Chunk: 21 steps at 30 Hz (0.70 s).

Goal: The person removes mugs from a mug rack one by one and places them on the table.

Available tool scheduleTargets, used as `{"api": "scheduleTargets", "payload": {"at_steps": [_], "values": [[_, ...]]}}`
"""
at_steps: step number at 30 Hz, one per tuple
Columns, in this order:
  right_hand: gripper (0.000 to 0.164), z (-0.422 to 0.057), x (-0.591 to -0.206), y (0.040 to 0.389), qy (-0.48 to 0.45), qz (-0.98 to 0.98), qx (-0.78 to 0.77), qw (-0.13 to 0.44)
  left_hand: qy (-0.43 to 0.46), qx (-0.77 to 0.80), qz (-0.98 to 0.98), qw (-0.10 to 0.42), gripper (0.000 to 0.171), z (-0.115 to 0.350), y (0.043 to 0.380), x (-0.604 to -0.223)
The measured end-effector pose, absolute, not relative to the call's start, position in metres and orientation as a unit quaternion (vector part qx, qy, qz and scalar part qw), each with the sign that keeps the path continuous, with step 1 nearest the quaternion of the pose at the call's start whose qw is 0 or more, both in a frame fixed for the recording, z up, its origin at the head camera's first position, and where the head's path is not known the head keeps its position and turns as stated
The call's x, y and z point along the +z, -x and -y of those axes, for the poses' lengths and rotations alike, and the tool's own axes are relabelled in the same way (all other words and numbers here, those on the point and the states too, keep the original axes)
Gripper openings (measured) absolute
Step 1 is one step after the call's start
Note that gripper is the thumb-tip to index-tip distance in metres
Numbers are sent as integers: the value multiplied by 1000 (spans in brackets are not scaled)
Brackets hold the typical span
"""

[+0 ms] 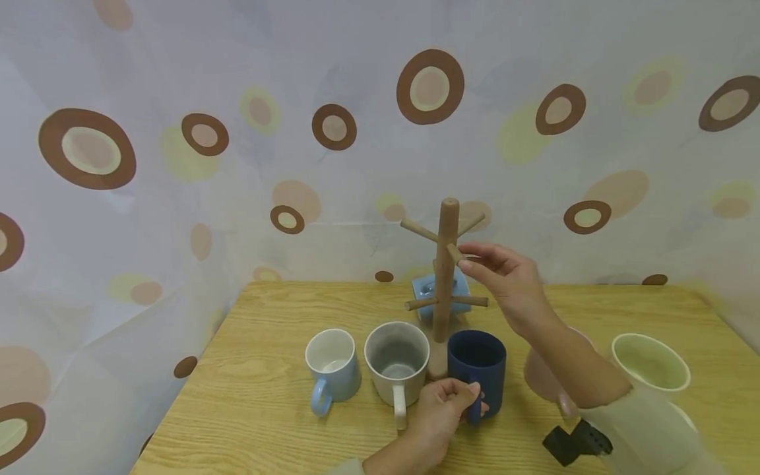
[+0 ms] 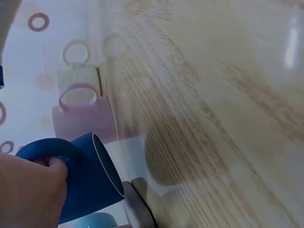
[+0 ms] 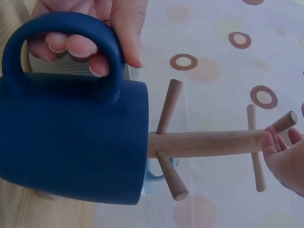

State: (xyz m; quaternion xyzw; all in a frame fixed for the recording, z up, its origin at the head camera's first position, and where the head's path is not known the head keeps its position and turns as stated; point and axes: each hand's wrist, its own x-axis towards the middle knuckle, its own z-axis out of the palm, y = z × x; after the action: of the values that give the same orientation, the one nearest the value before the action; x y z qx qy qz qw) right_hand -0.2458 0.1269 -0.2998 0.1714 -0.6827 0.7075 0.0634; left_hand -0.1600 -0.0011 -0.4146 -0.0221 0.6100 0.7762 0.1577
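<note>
My left hand (image 1: 442, 412) grips the handle of a dark blue mug (image 1: 491, 376), which stands upright with its mouth facing up. Fingers pass through that handle in the right wrist view, where the mug (image 3: 76, 142) fills the left side. Behind the mug rises a wooden mug tree (image 1: 446, 277) with several pegs at two heights. My right hand (image 1: 510, 284) pinches the tip of an upper front peg (image 1: 456, 254) between thumb and fingers. A light blue mug (image 1: 423, 293) sits behind the post, partly hidden by it.
Left of the tree are a light blue mug with white inside (image 1: 344, 379) and a grey-white mug (image 1: 386, 386), handles toward me. To the right, a pink mug (image 1: 537, 373) is partly covered by my right forearm, beside a pale green mug (image 1: 644, 382). A patterned sheet (image 1: 356, 66) hangs behind the wooden table (image 1: 249, 422).
</note>
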Motion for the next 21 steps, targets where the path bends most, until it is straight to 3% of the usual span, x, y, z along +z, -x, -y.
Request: {"api": "scheduleTargets", "payload": {"at_steps": [21], "values": [[42, -128, -293, 246, -156, 760, 628, 65, 21, 785, -600, 149, 22, -2, 160, -423]]}}
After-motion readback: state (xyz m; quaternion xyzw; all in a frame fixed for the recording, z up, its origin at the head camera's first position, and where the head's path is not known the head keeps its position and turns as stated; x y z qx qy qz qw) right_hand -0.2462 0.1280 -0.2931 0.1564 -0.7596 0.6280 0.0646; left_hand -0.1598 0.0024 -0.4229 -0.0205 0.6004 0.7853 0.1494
